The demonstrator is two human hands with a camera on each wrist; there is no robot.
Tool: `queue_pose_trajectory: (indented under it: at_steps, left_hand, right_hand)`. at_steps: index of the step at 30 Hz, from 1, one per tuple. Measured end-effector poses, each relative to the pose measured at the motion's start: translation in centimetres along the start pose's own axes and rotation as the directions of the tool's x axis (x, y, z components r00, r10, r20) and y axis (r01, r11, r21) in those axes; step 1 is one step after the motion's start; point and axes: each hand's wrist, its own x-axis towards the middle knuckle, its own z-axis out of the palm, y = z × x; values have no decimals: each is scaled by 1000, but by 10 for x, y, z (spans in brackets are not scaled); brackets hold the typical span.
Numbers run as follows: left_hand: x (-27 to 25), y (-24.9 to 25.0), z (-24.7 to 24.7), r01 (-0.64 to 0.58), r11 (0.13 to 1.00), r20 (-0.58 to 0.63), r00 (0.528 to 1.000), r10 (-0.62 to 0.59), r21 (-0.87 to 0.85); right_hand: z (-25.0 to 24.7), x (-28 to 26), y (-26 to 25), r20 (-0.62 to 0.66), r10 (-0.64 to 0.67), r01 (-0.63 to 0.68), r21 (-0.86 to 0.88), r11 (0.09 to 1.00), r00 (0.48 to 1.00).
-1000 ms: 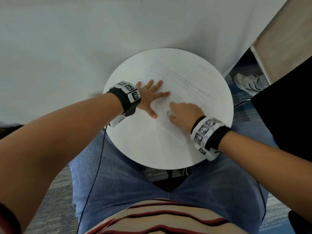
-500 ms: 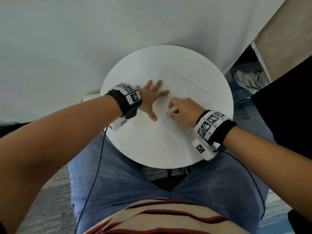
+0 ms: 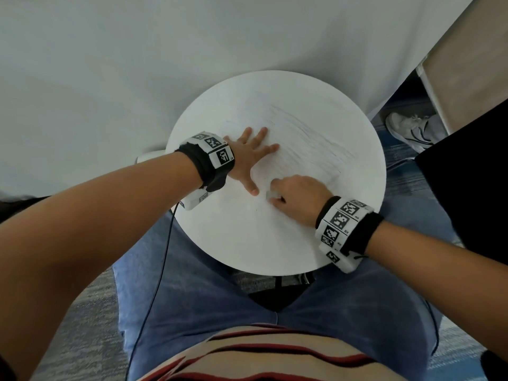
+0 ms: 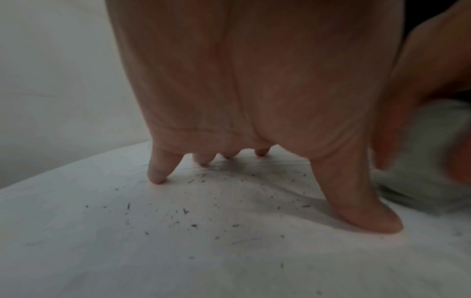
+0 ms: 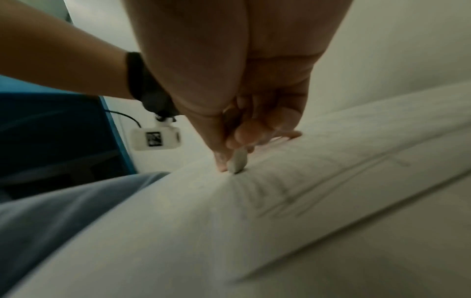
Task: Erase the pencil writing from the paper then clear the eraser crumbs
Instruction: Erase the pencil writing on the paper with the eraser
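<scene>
A white sheet of paper (image 3: 308, 144) with faint pencil lines lies on the round white table (image 3: 247, 237). My left hand (image 3: 251, 155) presses flat on the sheet's left part, fingers spread. In the left wrist view its fingertips (image 4: 158, 177) touch the paper (image 4: 178, 252) among several dark eraser crumbs (image 4: 193, 224). My right hand (image 3: 297, 196) pinches a small white eraser (image 3: 270, 194) and holds it against the paper near my left thumb. The right wrist view shows the eraser (image 5: 238, 161) tip down on the pencilled sheet (image 5: 318, 181), blurred by motion.
The table stands against a white wall (image 3: 137, 64), over my lap in blue jeans (image 3: 206, 298). A cable (image 3: 162, 270) hangs from my left wrist. A white shoe (image 3: 409, 130) sits on the floor at the right, beside a black object (image 3: 467, 188).
My right hand with the eraser has rubbed to and fro over the sheet's near left part, ending slightly nearer me. My left hand has stayed pressed on the paper.
</scene>
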Motion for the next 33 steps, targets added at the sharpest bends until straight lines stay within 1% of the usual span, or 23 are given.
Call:
queue_pose_trajectory:
  at_steps: [1, 2, 4, 6, 7, 9, 10, 11, 13, 15, 16, 18, 19, 20, 22, 24, 25, 26, 27, 29, 30, 31, 33]
  left_hand:
    - [0, -1, 0, 0, 1000, 3, 1000, 0, 3]
    - [0, -1, 1, 0, 1000, 4, 1000, 0, 8]
    - [0, -1, 0, -1, 1000, 3, 1000, 1, 8]
    - [1, -1, 0, -5, 1000, -1, 1000, 5, 0]
    - [2, -2, 0, -6, 1000, -3, 1000, 6, 4]
    - [2, -3, 0, -4, 1000, 0, 1000, 4, 18]
    - [2, -3, 1, -4, 1000, 3, 1000, 4, 22]
    - [2, -3, 1, -4, 1000, 7, 1000, 4, 24]
    - [2, -2, 1, -7, 1000, 4, 1000, 7, 22]
    - [2, -3, 0, -6, 1000, -2, 1000, 6, 14]
    - [2, -4, 0, -6, 1000, -2, 1000, 6, 11]
    - [1, -5, 0, -7, 1000, 4, 1000, 7, 13]
    - [1, -4, -1, -8, 1000, 7, 1000, 7, 16]
    - [1, -4, -1, -6, 1000, 7, 1000, 6, 19]
    - [0, -2, -1, -2, 1000, 1, 1000, 2, 25]
    - [-1, -2, -2, 0, 1000, -5, 1000, 0, 22]
    - [-1, -2, -2, 2, 1000, -6, 1000, -1, 19]
    - [-2, -3, -2, 3, 1000, -6, 1000, -2, 20]
    - [-1, -3, -2, 2, 1000, -4, 1000, -2, 24]
    - [-1, -3, -1, -1, 999, 3, 1000, 1, 33]
    - [-1, -3, -1, -3, 999, 4, 1000, 3, 34]
    - [-2, -2, -1, -3, 999, 1, 1000, 3, 34]
    - [-2, -2, -1, -1, 1000, -8, 1000, 1, 30]
  right_hand:
    - [0, -2, -1, 38, -22, 21, 36, 999, 999]
    - [-3, 0, 3, 49, -12, 9, 68, 998, 999]
    - [-13, 9, 19, -21, 63, -62, 47, 997, 998]
    - [-15, 12, 23, -100, 110, -115, -41, 993, 989]
    - [-12, 10, 16, -106, 86, -96, -92, 991, 991]
    - [-1, 2, -3, -38, -39, 33, -139, 990, 999]
    - [1, -1, -7, 7, -84, 84, -106, 991, 996]
    - [-1, -2, -6, 38, -86, 88, -61, 994, 996]
    - [-11, 8, 9, 4, 1, -1, -38, 999, 1000]
    - [-18, 14, 18, -86, 92, -101, -106, 989, 992]
    - [-16, 12, 14, -106, 82, -98, -150, 984, 991]
    - [-6, 4, -3, -51, -16, 6, -188, 982, 999]
    - [-4, -2, -9, 3, -66, 65, -155, 986, 998]
    - [-4, -4, -9, 45, -80, 84, -98, 992, 996]
    - [-14, 2, 3, 58, 1, 1, -21, 1000, 998]
    - [-23, 9, 16, -25, 107, -109, -70, 992, 994]
    - [-22, 9, 15, -66, 123, -130, -126, 983, 990]
    - [-19, 6, 8, -79, 103, -115, -166, 979, 992]
    - [-13, 3, -2, -58, 58, -67, -181, 981, 997]
    - [-6, -7, -17, 56, -45, 51, -104, 993, 997]
    - [-7, -8, -17, 98, -48, 52, -38, 998, 994]
    - [-11, -5, -12, 105, -19, 19, 0, 1000, 994]
    - [-20, 7, 5, 12, 80, -80, -23, 997, 997]
